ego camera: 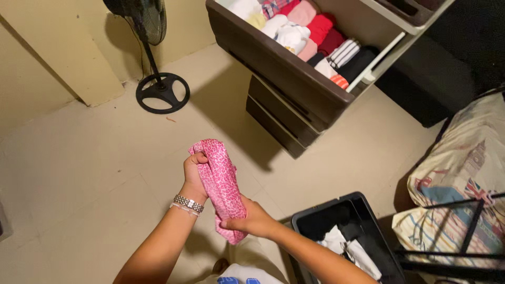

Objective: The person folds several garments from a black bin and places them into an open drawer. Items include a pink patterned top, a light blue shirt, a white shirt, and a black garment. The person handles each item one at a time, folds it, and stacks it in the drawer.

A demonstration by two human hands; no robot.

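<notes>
Two hands: both are closed on one pink spotted cloth (pixel 221 184), held in the air above the tiled floor (pixel 89 173).
Left hand (pixel 193 176): the upper end of the cloth is pinched in curled fingers; a metal wristwatch (pixel 188 203) is worn on that wrist.
Right hand (pixel 252 220): the lower end is gripped, thumb over the fabric, with a small tail hanging below the grip.
Cloth: it is seen gathered into a narrow lengthwise roll or fold, slightly slanted, well apart from any surface.
Step in hand: judged to be the folding or rolling of the garment, about midway; the bundle is narrowed but not yet compact.
Drawer (pixel 284 68): pulled open at the top of the view, with rolled clothes (pixel 310 31) packed upright in rows, white, pink, red and striped.
Bin (pixel 363 210): a dark container is seen low right, just beside the right forearm, with a few white pieces (pixel 347 250) inside.
Next move, as judged: the loose tail would need tucking and the roll tightening before it could match the packed rows; a free slot in the drawer cannot be made out.
Also noted: a standing fan's base (pixel 162 92) at upper left; patterned bedding (pixel 463 173) at right.
</notes>
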